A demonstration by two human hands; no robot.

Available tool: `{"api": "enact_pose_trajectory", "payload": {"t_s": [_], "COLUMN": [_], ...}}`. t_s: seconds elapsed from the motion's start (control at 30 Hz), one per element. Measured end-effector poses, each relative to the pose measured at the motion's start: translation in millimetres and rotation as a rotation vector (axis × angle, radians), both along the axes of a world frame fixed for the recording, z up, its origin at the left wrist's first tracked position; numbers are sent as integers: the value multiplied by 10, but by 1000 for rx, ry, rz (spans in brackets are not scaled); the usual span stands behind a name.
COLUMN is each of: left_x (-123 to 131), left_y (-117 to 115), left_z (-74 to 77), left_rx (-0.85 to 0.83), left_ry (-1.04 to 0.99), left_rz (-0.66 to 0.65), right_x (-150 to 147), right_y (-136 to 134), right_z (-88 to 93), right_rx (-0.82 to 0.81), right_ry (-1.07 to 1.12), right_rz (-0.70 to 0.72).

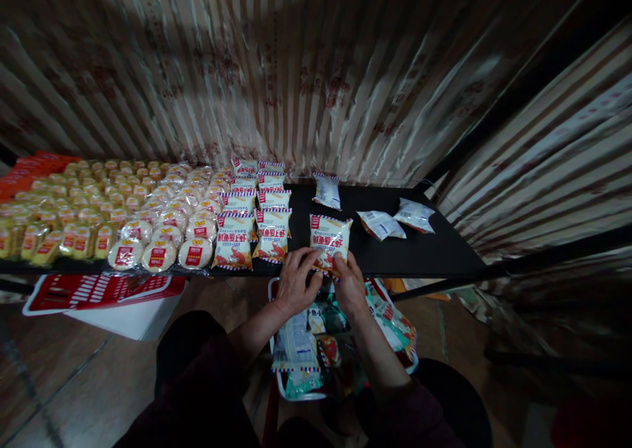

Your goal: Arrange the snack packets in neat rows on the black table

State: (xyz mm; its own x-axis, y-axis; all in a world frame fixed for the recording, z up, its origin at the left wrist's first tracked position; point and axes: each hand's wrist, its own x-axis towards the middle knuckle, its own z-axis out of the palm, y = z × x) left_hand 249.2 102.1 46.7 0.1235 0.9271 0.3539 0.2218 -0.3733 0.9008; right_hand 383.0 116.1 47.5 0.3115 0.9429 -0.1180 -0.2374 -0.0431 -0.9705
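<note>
A snack bag (330,232) with red lettering and a striped edge lies front-up at the front of the black shelf (419,257). My right hand (351,288) grips its lower right corner, thumb on the printed face. At the lower left corner, the fingers of my left hand (297,282) are closed over the bag's edge. To the left, matching bags (272,234) stand in two overlapping columns. Behind and to the right lie a back-up bag (327,191), another pale bag (381,224) and a third one (415,215).
Wrapped round crackers (160,253) and yellow packaged snacks (79,237) fill the shelf's left part, with orange packs (32,171) beyond. Below my arms is a basket (413,367) of mixed snack bags. A red basket (99,291) sits lower left. Striped sheeting (306,72) hangs behind.
</note>
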Motion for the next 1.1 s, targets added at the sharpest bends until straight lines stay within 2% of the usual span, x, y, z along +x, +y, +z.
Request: {"api": "enact_pose_trajectory", "payload": {"t_s": [0.13,0.5,0.7,0.9,1.1], "left_x": [14,15,59,75,59], "left_y": [-3,25,36,65,79], "left_z": [-20,-18,-83,-144,-107], "left_rx": [40,2,83,151,134], "left_ry": [51,-131,-14,108,306], "left_rz": [51,112,150,130,134], "right_x": [-26,-81,-42,0,57], "right_y": [-20,-48,-10,62,176], "right_z": [33,135,90,122,107], "right_rx": [-4,-18,7,19,-39], "right_ry": [0,27,-52,-102,-265], "right_rz": [40,89,120,137,145]}}
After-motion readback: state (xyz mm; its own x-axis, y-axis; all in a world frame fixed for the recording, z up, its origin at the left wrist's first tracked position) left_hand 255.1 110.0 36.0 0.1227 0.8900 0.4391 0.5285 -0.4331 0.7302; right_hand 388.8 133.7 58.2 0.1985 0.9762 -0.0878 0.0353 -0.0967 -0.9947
